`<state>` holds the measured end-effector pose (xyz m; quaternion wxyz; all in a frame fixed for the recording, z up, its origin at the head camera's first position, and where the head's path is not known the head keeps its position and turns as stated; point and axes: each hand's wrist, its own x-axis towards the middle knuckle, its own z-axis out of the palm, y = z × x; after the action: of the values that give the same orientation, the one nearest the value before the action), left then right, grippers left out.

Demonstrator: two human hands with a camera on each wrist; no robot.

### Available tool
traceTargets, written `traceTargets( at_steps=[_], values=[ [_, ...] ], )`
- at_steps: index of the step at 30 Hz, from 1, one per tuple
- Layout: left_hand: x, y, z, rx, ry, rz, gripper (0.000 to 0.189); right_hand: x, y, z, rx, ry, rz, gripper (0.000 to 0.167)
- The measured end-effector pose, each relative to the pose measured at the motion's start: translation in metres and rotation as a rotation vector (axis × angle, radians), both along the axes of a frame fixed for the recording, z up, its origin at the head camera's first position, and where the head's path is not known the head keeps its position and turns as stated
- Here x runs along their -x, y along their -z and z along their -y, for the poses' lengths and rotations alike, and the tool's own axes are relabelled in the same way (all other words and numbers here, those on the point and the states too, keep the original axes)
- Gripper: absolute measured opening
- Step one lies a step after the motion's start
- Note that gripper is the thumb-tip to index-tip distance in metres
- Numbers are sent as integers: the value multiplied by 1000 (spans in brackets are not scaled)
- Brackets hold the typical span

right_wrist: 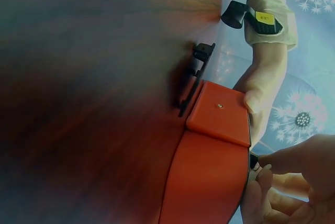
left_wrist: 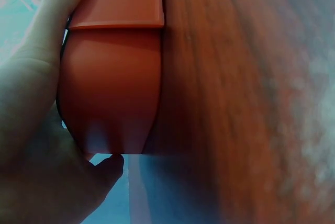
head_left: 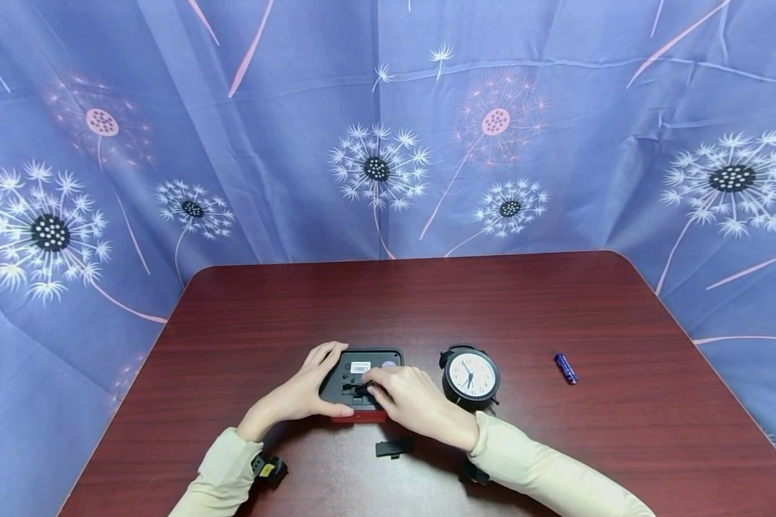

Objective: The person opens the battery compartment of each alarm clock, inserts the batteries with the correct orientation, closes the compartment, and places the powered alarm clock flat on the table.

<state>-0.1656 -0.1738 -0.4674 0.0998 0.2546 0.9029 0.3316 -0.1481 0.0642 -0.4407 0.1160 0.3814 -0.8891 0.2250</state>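
A red device with a black underside (head_left: 376, 357) lies bottom up on the table, a label and an uncovered battery compartment showing. My left hand (head_left: 304, 388) grips its left end, thumb along the near edge and fingers at the far edge; the left wrist view shows its red body (left_wrist: 112, 77). Over the compartment, my right hand (head_left: 417, 402) pinches a small dark battery (right_wrist: 255, 162), mostly hidden by the fingers. A black battery cover (head_left: 393, 449) lies on the table nearer than the device.
A black alarm clock (head_left: 470, 375) with a white dial is just right of the device. Farther right lies a blue battery (head_left: 565, 368). The dark red wooden table (head_left: 394, 301) ends at a blue dandelion-patterned curtain (head_left: 284, 158).
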Motion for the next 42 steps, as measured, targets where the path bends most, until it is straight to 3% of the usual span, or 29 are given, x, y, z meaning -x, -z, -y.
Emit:
traceTargets(
  at_steps=[18,42],
  values=[
    [0,1,1,4,3,-14,108,0,3,0,19,15,20,13],
    [0,1,1,-5,-15,21,109,-2,1,2,-81,27,-16,11]
  ],
)
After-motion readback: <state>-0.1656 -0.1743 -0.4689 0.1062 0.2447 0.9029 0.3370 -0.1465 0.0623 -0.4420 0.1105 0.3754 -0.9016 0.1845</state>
